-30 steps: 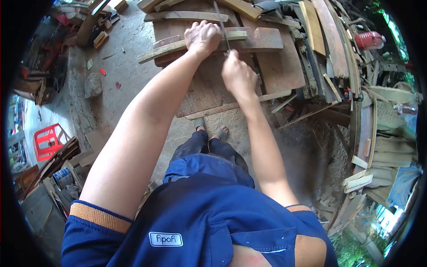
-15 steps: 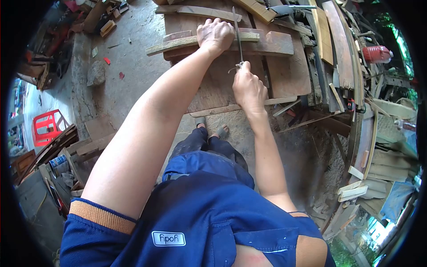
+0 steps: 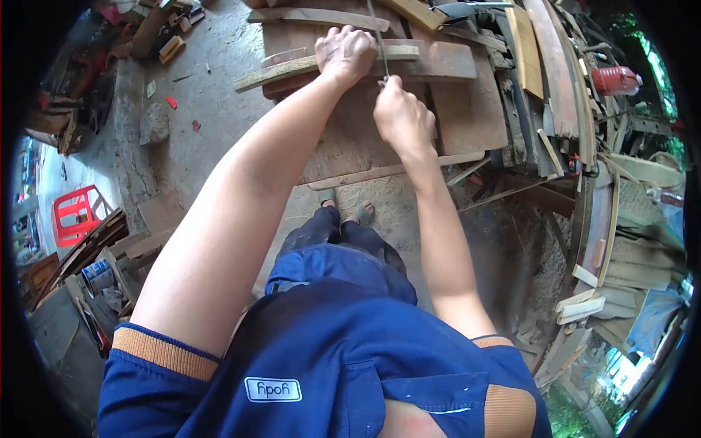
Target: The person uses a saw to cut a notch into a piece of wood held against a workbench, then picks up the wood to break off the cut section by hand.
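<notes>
My left hand [image 3: 346, 55] is closed over a narrow wooden strip [image 3: 285, 70], pressing it against a thicker wooden block [image 3: 449, 60] on the wooden work surface [image 3: 467, 120]. Just right of it, my right hand [image 3: 403, 115] is wrapped round the handle of a thin saw [image 3: 382, 45]. The handle is mostly hidden in my fist. The saw's blade points away from me and crosses the strip near its right end, close to my left fingers.
Another wooden piece [image 3: 318, 16] lies at the far edge of the surface. Piled boards [image 3: 558, 73] and a red plastic bottle [image 3: 615, 81] are on the right. At the left are a red plastic chair [image 3: 75, 215], a blue can [image 3: 97, 276] and a stone [image 3: 154, 124].
My right hand and the saw have moved forward, away from my body, and slightly left. My left hand still presses on the strip. The whole view has shifted a little.
</notes>
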`<state>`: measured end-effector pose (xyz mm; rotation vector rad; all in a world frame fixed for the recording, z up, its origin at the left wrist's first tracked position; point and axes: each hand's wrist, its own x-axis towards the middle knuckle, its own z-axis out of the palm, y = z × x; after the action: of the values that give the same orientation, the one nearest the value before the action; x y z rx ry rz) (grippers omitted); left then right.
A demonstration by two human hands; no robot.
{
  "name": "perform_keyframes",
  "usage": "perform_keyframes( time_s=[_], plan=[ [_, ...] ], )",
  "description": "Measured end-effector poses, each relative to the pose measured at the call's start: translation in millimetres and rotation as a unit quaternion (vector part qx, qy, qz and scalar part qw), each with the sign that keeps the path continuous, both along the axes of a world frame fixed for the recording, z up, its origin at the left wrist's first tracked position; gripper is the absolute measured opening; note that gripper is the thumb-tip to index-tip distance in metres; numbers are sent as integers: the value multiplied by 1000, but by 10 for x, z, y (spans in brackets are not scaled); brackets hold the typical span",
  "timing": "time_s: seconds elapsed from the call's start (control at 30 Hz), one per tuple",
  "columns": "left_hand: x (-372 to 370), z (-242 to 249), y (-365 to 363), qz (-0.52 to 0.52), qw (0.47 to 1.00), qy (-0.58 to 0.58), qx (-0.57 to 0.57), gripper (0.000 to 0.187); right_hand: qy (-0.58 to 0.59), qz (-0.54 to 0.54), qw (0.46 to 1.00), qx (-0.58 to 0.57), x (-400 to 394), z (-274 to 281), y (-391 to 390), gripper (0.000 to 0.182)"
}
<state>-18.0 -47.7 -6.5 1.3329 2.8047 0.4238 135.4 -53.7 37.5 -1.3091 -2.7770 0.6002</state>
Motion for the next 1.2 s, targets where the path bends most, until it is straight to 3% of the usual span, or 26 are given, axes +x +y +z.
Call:
perform_keyframes(
  time_s=[0.27,0.53,0.73,0.93,1.2],
  plan=[
    [46,15,16,-5,1000,1,-6,36,4,-17,1000,-24,180,29,-71,21],
    [74,44,0,2,1000,-15,-12,38,45,-34,998,7,-254,-137,238,28],
    [61,24,-5,-8,1000,11,24,43,-8,-14,1000,-10,272,-47,-193,22],
    [72,59,43,15,1000,-24,-4,43,34,-19,999,20,-113,-140,183,22],
    [55,46,13,-5,1000,-11,-11,40,25,-10,1000,-7,130,-69,5,24]
  ],
)
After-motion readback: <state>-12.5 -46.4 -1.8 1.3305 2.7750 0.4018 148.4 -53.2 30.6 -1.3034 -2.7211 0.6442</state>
